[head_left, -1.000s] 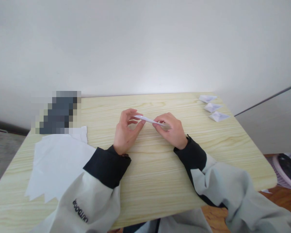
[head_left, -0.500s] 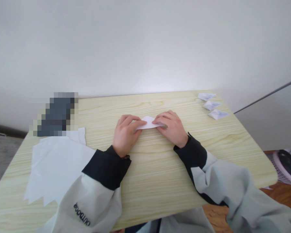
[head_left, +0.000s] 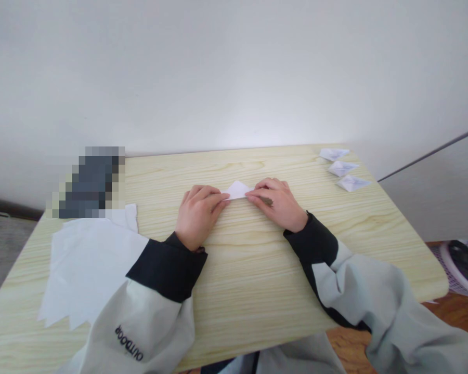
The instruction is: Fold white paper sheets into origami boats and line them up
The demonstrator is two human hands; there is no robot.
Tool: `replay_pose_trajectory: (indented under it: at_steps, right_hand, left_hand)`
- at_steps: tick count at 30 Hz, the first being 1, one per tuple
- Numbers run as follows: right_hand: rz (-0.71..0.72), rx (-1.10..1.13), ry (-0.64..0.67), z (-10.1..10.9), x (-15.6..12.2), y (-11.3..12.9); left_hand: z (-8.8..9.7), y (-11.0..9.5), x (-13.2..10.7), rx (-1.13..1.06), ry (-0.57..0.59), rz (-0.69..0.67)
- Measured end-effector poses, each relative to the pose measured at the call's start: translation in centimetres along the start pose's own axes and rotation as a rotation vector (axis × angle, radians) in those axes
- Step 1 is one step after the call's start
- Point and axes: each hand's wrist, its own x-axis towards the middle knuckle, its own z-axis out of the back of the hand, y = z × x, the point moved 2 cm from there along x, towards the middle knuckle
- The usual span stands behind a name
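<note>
A small folded piece of white paper [head_left: 237, 190] lies on the pale wooden table [head_left: 257, 259] near its middle. My left hand [head_left: 197, 214] rests palm down on the table, its fingertips pressing the paper's left end. My right hand [head_left: 276, 203] lies opposite, fingers together, pressing the paper's right end flat. Most of the paper is hidden under my fingers; only a pointed white flap shows between the hands.
A stack of white paper sheets [head_left: 89, 265] lies at the table's left under my left sleeve. A blurred dark object [head_left: 91, 182] stands at the back left. Three small folded paper shapes [head_left: 342, 168] sit in a row at the back right corner. A basket [head_left: 462, 270] is on the floor, right.
The paper was held up in the air between both hands; it has come down onto the table, and both hands now press it flat.
</note>
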Motion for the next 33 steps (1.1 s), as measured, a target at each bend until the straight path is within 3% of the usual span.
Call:
replay_pose_trajectory:
  at_steps: [7,24,33]
  right_hand:
    - [-0.11,0.267,0.0,0.2,0.4,-1.4]
    - [-0.152,0.071,0.068,0.5,0.6,-0.8]
    - [-0.256,0.027,0.108,0.6,1.2,-0.2]
  left_hand:
    - [0.2,0.0,0.1,-0.051,-0.013,0.006]
    - [-0.2,0.3,0.5,-0.133,0.068,0.085]
    - [-0.2,0.2,0.5,-0.112,0.091,0.233]
